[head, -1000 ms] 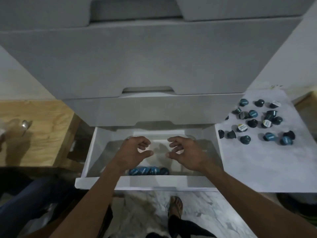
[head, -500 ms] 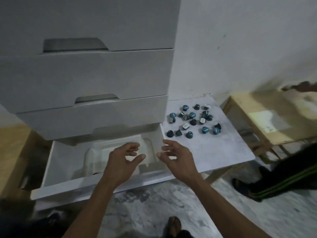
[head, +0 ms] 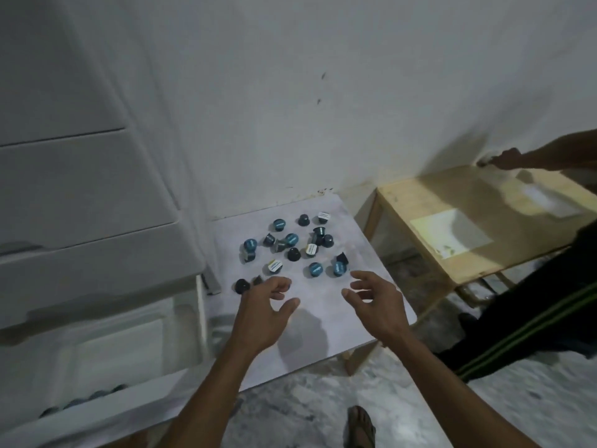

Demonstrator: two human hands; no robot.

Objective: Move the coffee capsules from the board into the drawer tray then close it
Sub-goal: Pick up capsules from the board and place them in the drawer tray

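Note:
Several dark and blue coffee capsules lie scattered on the far half of a pale marbled board. My left hand hovers over the board's near part, fingers loosely curved, holding nothing, close to a black capsule. Beside it, my right hand floats just short of a blue capsule, also with nothing in it. The white drawer stands pulled out at lower left, with a white tray inside and a few blue capsules along its front edge.
Closed white drawer fronts stack above the open one. A wooden table stands to the right of the board. Another person's leg and arm are at the far right. My sandalled foot rests on the marble floor.
My view swung right from the drawer to the board. Both hands left the space over the drawer tray and now hover over the board near the capsules.

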